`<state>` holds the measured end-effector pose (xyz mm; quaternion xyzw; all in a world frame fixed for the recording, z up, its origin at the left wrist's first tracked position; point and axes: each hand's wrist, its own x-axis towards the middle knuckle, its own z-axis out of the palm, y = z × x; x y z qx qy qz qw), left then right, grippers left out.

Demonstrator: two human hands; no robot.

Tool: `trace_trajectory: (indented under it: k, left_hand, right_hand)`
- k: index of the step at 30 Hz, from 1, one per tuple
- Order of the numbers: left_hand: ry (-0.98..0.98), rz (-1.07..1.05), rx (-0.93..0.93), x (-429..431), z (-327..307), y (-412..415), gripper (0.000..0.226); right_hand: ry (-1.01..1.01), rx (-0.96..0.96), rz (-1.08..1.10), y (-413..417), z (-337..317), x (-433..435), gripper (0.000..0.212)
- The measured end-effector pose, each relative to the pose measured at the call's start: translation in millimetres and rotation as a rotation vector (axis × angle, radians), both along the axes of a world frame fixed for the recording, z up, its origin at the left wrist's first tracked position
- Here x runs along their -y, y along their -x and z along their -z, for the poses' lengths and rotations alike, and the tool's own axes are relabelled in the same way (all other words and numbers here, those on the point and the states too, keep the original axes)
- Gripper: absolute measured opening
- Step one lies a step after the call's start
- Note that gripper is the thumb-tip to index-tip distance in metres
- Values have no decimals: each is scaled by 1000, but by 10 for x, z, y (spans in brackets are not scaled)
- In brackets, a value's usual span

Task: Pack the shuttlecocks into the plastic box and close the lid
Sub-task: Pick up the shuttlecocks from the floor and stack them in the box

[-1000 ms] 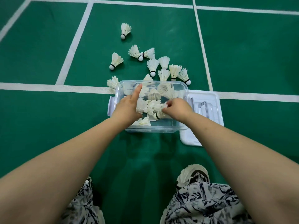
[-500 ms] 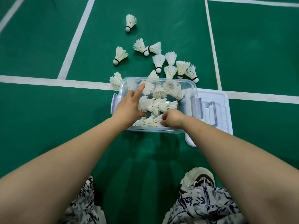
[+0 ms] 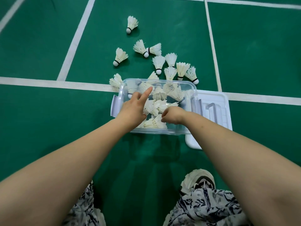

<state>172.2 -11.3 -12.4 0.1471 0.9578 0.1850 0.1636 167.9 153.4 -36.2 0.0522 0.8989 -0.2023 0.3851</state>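
A clear plastic box (image 3: 192, 88) stands on the green floor with several white feather shuttlecocks (image 3: 160, 93) inside. My left hand (image 3: 132, 110) is in the box's left part; its index finger points straight out while the other fingers curl on a nested row of shuttlecocks (image 3: 154, 106). By the front wall, my right hand (image 3: 173, 117) is curled, its fingertips pinching a shuttlecock (image 3: 154, 123) lying there. Several more shuttlecocks (image 3: 171, 60) lie on the floor behind the box. The white lid (image 3: 218, 101) lies flat to the right, partly under the box.
White court lines (image 3: 48, 82) cross the green floor behind and beside the box. One shuttlecock (image 3: 132, 23) lies alone farther back. My patterned trousers and a white shoe (image 3: 199, 178) are at the bottom edge, close in front of the box.
My right hand has dropped from the middle of the box toward the front wall, leaving a shuttlecock on the nested row. My left hand has stayed on that row.
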Motion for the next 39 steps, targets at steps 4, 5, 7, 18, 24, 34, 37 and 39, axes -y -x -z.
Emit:
trace_trajectory:
  k: [4, 5, 7, 18, 24, 34, 37, 39]
  left_hand:
    - [-1, -9, 10, -10, -22, -20, 93]
    - [-4, -8, 15, -7, -32, -27, 94]
    - [-8, -3, 19, 4, -53, -41, 93]
    - [14, 28, -25, 74, 23, -80, 87]
    - [38, 43, -8, 8, 36, -44, 89]
    - [46, 70, 7, -43, 18, -33, 92]
    - [24, 76, 15, -72, 1, -46, 92]
    - [17, 87, -2, -84, -10, -64, 94]
  right_hand:
    - [-40, 50, -51, -50, -14, 41, 14]
    - [-63, 54, -65, -76, -5, 49, 12]
    - [-83, 31, -72, -108, 46, 38, 19]
    - [-13, 24, 23, -135, 193, -17, 36]
    - [13, 68, 18, -99, 225, -12, 33]
    - [190, -251, 300, -57, -12, 0, 9]
    - [505, -220, 499, 13, -184, 87, 18]
    - [644, -121, 508, 34, -307, 136, 20]
